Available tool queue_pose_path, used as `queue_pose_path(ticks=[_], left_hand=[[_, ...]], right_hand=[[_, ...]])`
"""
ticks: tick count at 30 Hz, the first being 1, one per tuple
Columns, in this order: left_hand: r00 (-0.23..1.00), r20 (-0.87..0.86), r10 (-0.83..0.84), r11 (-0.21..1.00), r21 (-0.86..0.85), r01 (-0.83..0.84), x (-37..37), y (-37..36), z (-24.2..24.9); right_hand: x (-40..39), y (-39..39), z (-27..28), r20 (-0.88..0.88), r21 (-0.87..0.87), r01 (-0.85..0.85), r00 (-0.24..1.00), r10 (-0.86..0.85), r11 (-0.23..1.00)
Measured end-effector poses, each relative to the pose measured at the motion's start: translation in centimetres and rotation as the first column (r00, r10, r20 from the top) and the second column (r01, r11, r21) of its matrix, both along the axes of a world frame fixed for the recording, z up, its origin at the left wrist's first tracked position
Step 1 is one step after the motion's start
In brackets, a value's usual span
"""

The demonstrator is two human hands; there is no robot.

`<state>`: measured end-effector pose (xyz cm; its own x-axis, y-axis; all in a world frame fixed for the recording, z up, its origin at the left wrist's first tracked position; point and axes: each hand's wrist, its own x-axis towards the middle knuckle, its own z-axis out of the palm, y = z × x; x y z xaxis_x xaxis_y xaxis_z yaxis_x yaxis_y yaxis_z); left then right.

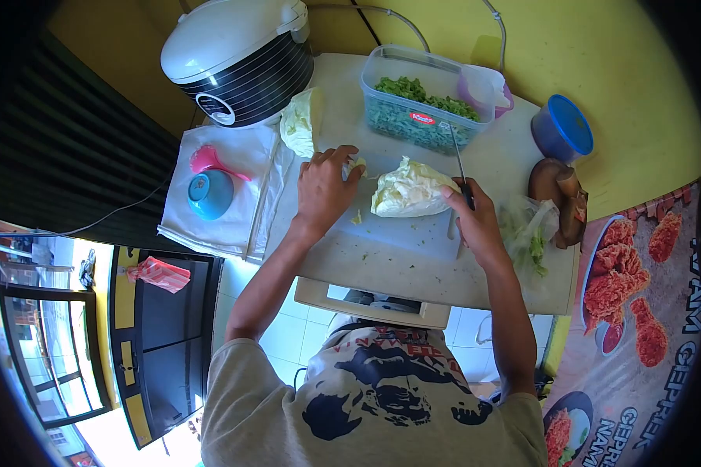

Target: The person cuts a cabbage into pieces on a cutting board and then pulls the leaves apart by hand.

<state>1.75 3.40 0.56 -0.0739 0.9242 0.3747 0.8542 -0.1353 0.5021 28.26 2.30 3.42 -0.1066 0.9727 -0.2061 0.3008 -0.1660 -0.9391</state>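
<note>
A cut piece of cabbage (410, 189) lies on the white cutting board (420, 242). My right hand (477, 220) is closed around the black handle of a knife (458, 148), whose blade points up and away from me. Its thumb and fingertips reach the right end of the cabbage. My left hand (326, 189) is left of the cabbage, fingers curled around a small cabbage scrap (357, 166) that shows between thumb and forefinger. Small bits of leaf lie on the board below. Another cabbage chunk (301, 123) sits behind my left hand, near the rice cooker.
Chopped greens fill part of a clear plastic container (401, 121) at the back. The rice cooker (234, 66) stands back left, above a blue bowl (210, 195) and pink ladle (210, 160). At right are a blue-lidded tub (562, 129), a mortar (547, 187) and a plastic bag (528, 233).
</note>
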Motion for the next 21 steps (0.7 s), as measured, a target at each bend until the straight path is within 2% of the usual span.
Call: queue_pose_path(ticks=[1, 4, 7, 8, 9, 11, 12, 15, 18, 21], left_hand=[[0.998, -0.065, 0.007, 0.999, 0.047, -0.004, 0.1, -0.2, 0.3], [0.970, 0.072, -0.233, 0.965, 0.144, 0.221, 0.6, -1.2, 1.8], [0.844, 0.235, -0.483, 0.873, 0.056, 0.484, 2.6, -2.6, 2.5], [0.856, 0.124, -0.503, 0.860, -0.025, 0.509, 2.9, -2.6, 1.7], [0.836, 0.202, -0.511, 0.850, -0.031, 0.527, 2.9, -2.4, 1.4], [0.780, 0.354, -0.517, 0.825, -0.038, 0.564, 3.0, -1.8, 1.2], [0.791, 0.371, -0.486, 0.835, -0.068, 0.545, 3.1, -1.5, 1.4], [0.810, 0.407, -0.423, 0.855, -0.117, 0.505, 3.3, -1.0, 1.9], [0.796, 0.407, -0.449, 0.853, -0.069, 0.517, 3.2, -0.4, 1.2], [0.777, 0.394, -0.492, 0.842, -0.012, 0.539, 2.8, -0.2, 0.2]], right_hand=[[0.0, 0.1, -0.1, 0.001, 0.002, 0.003, 1.000, -0.003, 1.000], [0.2, 0.2, -0.4, 0.036, 0.054, -0.015, 0.999, 0.013, 0.998], [0.1, 0.3, -1.3, 0.048, 0.192, 0.001, 0.999, -0.010, 0.981], [0.1, 0.2, -1.8, 0.072, 0.263, 0.019, 0.997, -0.039, 0.965], [0.0, 0.0, -1.9, 0.093, 0.332, 0.035, 0.993, -0.070, 0.942], [0.0, -1.1, -1.4, 0.078, 0.343, 0.109, 0.987, -0.144, 0.933], [0.0, -1.7, -1.3, 0.069, 0.348, 0.146, 0.981, -0.181, 0.926], [0.9, -2.7, -1.9, 0.081, 0.463, 0.093, 0.986, -0.146, 0.881], [1.0, -4.3, -1.1, 0.117, 0.367, 0.062, 0.987, -0.111, 0.928], [0.6, -4.9, -1.6, 0.028, 0.242, 0.029, 0.999, -0.037, 0.970]])
